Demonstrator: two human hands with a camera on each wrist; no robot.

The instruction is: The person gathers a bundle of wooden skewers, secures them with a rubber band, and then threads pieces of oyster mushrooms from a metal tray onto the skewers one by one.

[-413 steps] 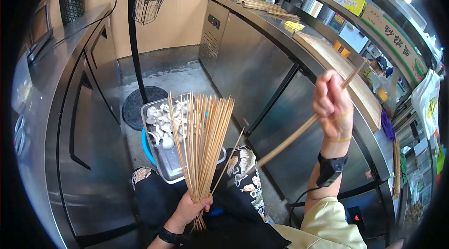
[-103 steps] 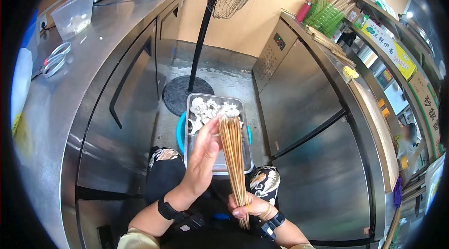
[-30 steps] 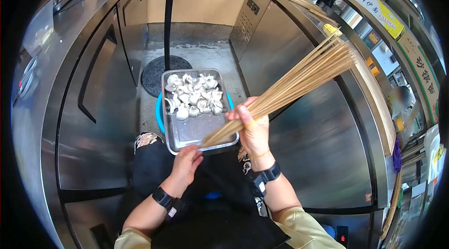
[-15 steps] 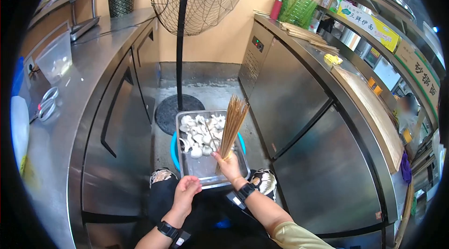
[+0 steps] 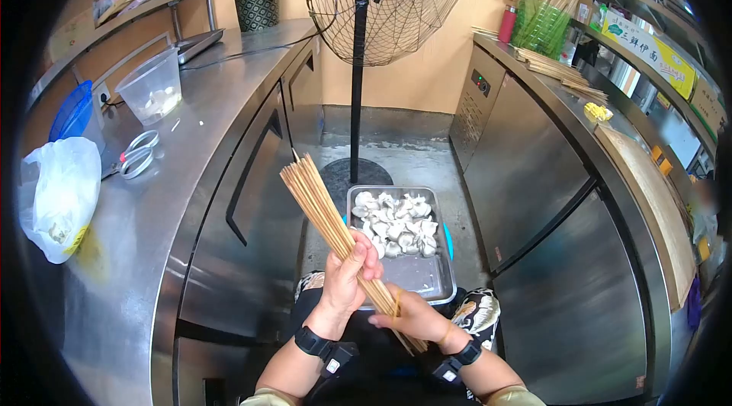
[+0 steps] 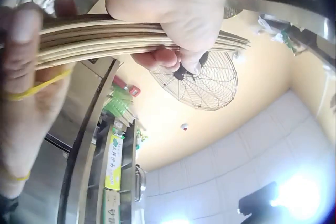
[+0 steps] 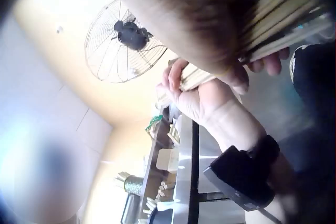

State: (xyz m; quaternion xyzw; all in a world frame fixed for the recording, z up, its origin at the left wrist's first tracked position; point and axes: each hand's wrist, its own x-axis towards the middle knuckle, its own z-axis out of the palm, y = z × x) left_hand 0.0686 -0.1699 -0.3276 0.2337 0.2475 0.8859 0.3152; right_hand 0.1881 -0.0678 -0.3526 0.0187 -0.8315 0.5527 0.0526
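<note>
A thick bundle of thin wooden skewers (image 5: 316,204) slants up to the left in front of the person's lap. My left hand (image 5: 347,280) grips it around the middle, thumb laid along the sticks. Lower down, my right hand (image 5: 418,317) holds the same bundle near its bottom end, with stick ends showing below. A yellow rubber band (image 6: 39,85) loops across the right hand, and another circles that wrist. Behind the hands, a clear rectangular tray (image 5: 427,284) carries white mushrooms (image 5: 396,223) at its far end.
A blue basin (image 5: 448,242) shows beneath the tray. Steel cabinets flank both sides. On the left counter are scissors (image 5: 139,154), a plastic tub (image 5: 152,89) and a white bag (image 5: 65,192). A standing fan (image 5: 389,6) is ahead; a wooden board (image 5: 644,208) and loose skewers (image 5: 560,70) lie right.
The bundle was upright in the right hand alone, with the left hand apart near the tray. Now it leans left and the left hand grips it too. Earlier the skewers were fanned out.
</note>
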